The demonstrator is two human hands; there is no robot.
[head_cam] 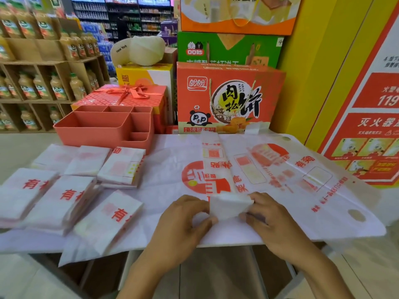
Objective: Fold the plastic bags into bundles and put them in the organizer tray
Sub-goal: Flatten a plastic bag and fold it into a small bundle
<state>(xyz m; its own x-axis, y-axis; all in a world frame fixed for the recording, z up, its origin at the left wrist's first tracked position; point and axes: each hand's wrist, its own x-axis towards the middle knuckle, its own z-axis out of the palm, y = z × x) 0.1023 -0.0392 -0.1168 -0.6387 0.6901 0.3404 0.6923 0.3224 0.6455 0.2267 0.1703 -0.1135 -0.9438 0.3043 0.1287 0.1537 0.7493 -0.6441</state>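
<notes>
Bag strip being folded at the front of the desk (226, 242)
Flat plastic bags (291, 180) cover the desk. The organizer tray (90, 126) stands back-left, with six folded bundles (71, 199) in front of it. The left grip (183, 219) and right grip (274, 221) pinch the near end of the narrow bag strip (218, 169), fingers curled.

Cream cushion (138, 50), beyond far edge of worktop (233, 244): "New York", dark script.
Orange carton (228, 98), at far edge, centre: brand "盼盼" top left; lg. black "肉松饼"; panda marked "P P"; bottom strip "1:3皮馅黄金比".
Green carton (228, 48) above it: logo blurred; "4" at top rt. corner.
Wall poster (375, 117), rt. side: "119", "灭火器".
Folded bundles (71, 197), left edge: red "有", 2nd char. cut off.
Flat bag (302, 180), rt. half: red "有", rest blurred.
Folded strip (218, 169) on it: chars. inverted, not legible.
</notes>
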